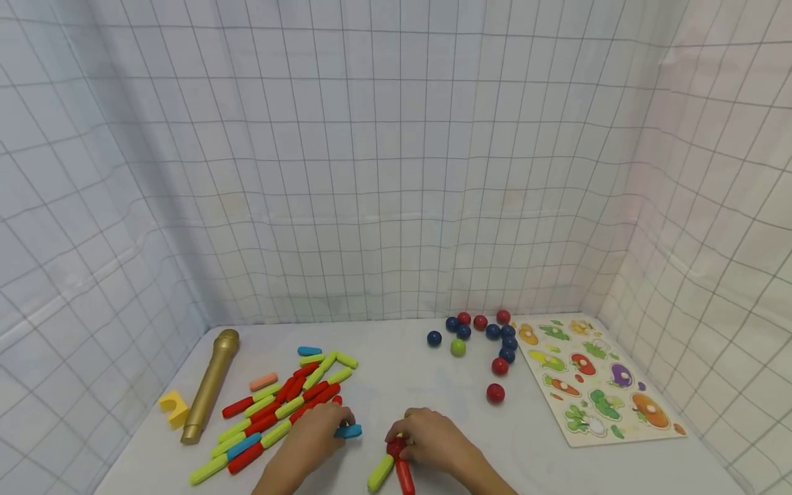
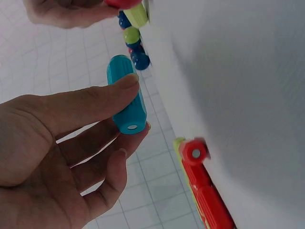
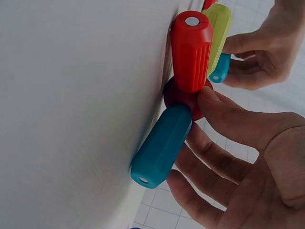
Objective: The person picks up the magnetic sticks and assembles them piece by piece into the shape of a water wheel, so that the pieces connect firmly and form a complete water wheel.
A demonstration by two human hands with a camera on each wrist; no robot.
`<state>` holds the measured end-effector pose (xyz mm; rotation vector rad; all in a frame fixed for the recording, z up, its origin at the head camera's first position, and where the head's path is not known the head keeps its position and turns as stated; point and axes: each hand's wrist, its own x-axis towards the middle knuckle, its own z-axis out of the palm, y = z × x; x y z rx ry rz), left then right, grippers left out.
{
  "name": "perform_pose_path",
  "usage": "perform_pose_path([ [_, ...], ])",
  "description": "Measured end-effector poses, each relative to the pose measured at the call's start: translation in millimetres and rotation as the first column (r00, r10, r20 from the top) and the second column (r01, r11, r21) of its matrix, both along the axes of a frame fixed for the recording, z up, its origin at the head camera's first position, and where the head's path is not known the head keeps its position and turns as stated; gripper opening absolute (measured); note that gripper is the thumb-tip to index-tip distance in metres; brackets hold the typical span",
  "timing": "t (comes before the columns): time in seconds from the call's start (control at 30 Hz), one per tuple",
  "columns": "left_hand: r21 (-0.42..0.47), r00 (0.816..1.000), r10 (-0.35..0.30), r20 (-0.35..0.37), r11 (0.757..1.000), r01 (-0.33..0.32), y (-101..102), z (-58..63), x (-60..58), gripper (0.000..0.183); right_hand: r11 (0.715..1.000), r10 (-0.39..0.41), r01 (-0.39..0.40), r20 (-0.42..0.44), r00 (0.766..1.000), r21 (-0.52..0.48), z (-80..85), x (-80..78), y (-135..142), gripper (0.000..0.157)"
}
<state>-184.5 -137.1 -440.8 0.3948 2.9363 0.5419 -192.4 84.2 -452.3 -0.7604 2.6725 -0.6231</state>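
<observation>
Between thumb and fingers, my left hand (image 1: 311,440) pinches a blue magnetic rod (image 2: 125,95), raised off the table in the left wrist view. A small magnet dot shows in its end. My right hand (image 1: 438,441) grips a dark red ball (image 1: 396,448) on the white tabletop. Joined to that ball are a lime green rod (image 1: 380,473), a red rod (image 3: 191,53) and a blue rod (image 3: 162,145), which fan out from it. The head view hides this second blue rod behind the right hand. The two hands are apart, with the left hand's rod not touching the ball.
Many red and green rods (image 1: 289,407) lie left of my left hand. Beyond them are a gold microphone-shaped stick (image 1: 212,385) and a yellow block (image 1: 175,409). Red, blue and green balls (image 1: 458,347) lie at the back right, beside a vegetable puzzle board (image 1: 559,412).
</observation>
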Motion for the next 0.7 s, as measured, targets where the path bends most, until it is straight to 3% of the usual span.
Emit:
perform_pose_path([
  [0.2, -0.03, 0.996, -0.091, 0.023, 0.995, 0.091, 12, -6.2, 3.7, 0.016, 1.0, 0.006, -0.006, -0.014, 1.0, 0.003, 1.6, 2.7, -2, 0.025],
  [0.43, -0.039, 0.987, -0.143, 0.067, 0.989, 0.146, 21, -10.5, 6.1, 0.015, 1.0, -0.003, 0.003, -0.032, 0.999, 0.01, 0.3, 2.9, -3, 0.023],
  [0.7, -0.023, 0.981, -0.188, 0.049, 0.982, 0.189, 27, -11.9, 9.2, 0.019, 1.0, -0.016, 0.016, -0.018, 1.0, 0.01, -0.2, 1.8, -5, 0.025],
])
